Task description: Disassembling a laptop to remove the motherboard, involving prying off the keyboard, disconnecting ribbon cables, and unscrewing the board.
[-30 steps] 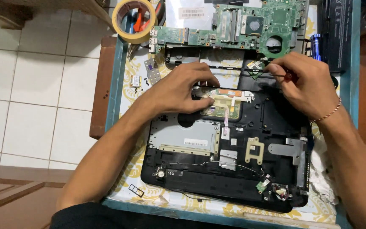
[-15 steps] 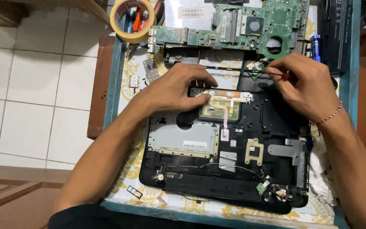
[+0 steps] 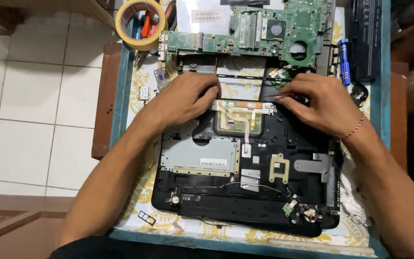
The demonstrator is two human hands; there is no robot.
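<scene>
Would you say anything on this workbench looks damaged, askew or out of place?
Nothing looks damaged. The green motherboard lies out of the opened black laptop base, beside a tape roll, which suits a teardown.

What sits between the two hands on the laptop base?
Head view: a thin dark strip spans from the left hand to the right hand, above the touchpad board.

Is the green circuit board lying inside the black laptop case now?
No, the green circuit board lies on the table beyond the black laptop case, outside it, near the roll of tape.
</scene>
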